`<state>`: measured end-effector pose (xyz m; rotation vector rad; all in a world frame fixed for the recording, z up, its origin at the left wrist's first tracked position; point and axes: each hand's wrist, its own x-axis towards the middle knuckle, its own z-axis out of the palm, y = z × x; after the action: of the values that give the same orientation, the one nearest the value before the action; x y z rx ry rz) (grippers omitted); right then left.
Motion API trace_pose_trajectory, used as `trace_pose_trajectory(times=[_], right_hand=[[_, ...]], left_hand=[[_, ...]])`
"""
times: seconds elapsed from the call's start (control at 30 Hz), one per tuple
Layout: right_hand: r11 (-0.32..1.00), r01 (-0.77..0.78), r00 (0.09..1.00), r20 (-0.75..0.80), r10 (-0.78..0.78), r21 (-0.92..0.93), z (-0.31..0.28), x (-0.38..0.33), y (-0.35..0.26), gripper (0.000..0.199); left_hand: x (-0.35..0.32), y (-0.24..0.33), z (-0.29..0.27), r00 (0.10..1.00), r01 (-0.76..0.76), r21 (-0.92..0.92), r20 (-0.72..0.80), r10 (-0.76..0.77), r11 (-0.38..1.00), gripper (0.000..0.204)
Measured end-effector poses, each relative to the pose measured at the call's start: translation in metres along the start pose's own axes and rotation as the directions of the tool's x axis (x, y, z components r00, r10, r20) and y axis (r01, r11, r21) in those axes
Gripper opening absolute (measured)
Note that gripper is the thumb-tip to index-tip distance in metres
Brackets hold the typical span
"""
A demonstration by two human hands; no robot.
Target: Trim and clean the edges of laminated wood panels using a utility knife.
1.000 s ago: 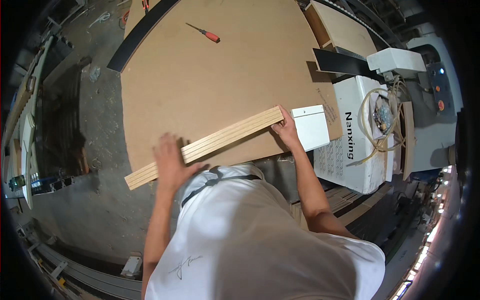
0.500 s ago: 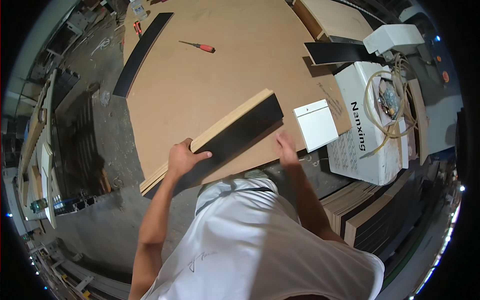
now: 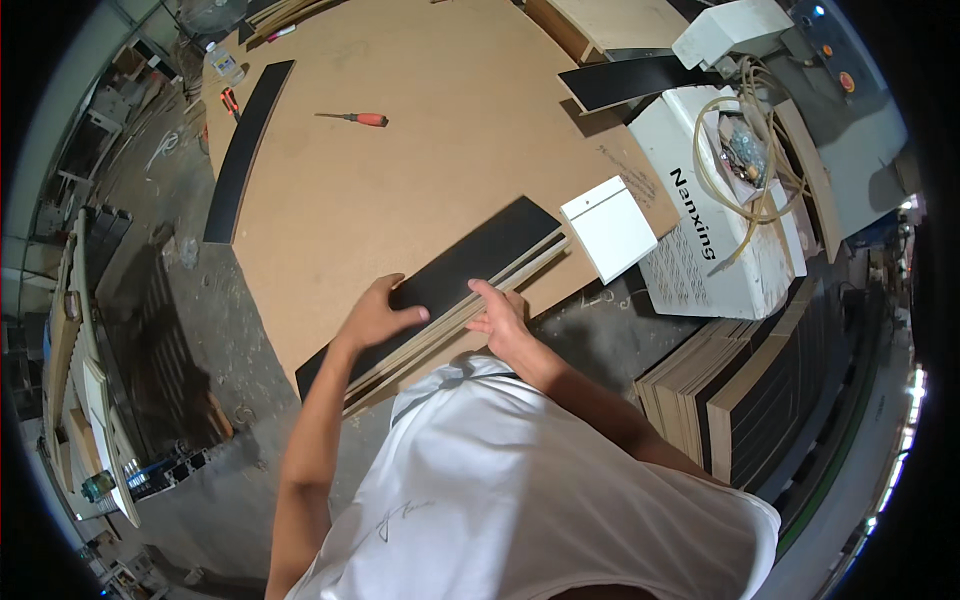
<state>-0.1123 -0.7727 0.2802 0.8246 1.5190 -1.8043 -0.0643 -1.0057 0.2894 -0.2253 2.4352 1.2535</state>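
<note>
A stack of long black-faced boards (image 3: 460,252) lies slantwise near the front of the brown-covered table (image 3: 330,190). Its pale edges face me, with narrow gaps between some boards. Over the far edge curl the fingers of my left hand (image 3: 375,315), its thumb on the black top face; I take it as gripping the stack. My right hand (image 3: 505,325) is at the near side, its fingers stretched and apart, touching the pale edges. Just beyond the stack's right end is a white square panel (image 3: 610,230) with a groove.
A red-handled screwdriver (image 3: 352,119) lies farther back. To the left are a black strip (image 3: 250,150), a red-and-black tool (image 3: 230,102) and a clear bottle (image 3: 225,64). On the right stand a white box (image 3: 690,210) with a coiled hose (image 3: 757,215) and stacked panels (image 3: 690,385).
The stack has been turned over toward me, so its pale edges now face my body. My right hand has come left to its near side. The view has shifted too.
</note>
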Motion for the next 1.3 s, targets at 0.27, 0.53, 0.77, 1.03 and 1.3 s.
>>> trace_pose_trajectory(times=[0.27, 0.53, 0.77, 1.03, 1.3], right_hand=[[0.998, -0.024, 0.993, -0.112, 0.031, 0.065, 0.015, 0.000, 0.006, 0.052], [0.777, 0.435, 0.883, 0.045, -0.468, -0.454, -0.017, 0.046, -0.006, 0.039], [-0.100, 0.487, 0.288, 0.267, -0.920, -0.868, -0.057, 0.077, -0.088, 0.055], [0.330, 0.534, 0.681, 0.165, -0.713, -0.779, -0.078, 0.111, -0.110, 0.055], [0.620, 0.472, 0.818, 0.050, -0.573, -0.628, -0.072, 0.115, -0.115, 0.043]], left_hand=[[-0.023, 0.016, 0.057, 0.969, -0.080, 0.545, -0.155, 0.194, 0.835, 0.074], [0.016, 0.001, 0.006, 0.989, -0.104, 0.356, -0.058, 0.133, 0.929, 0.065], [-0.001, 0.009, 0.008, 0.964, -0.031, 0.494, -0.215, 0.157, 0.869, 0.068], [-0.029, -0.004, 0.026, 0.862, 0.102, 0.486, -0.479, 0.167, 0.868, 0.078], [-0.032, -0.010, 0.028, 0.877, 0.106, 0.488, -0.457, 0.150, 0.867, 0.066]])
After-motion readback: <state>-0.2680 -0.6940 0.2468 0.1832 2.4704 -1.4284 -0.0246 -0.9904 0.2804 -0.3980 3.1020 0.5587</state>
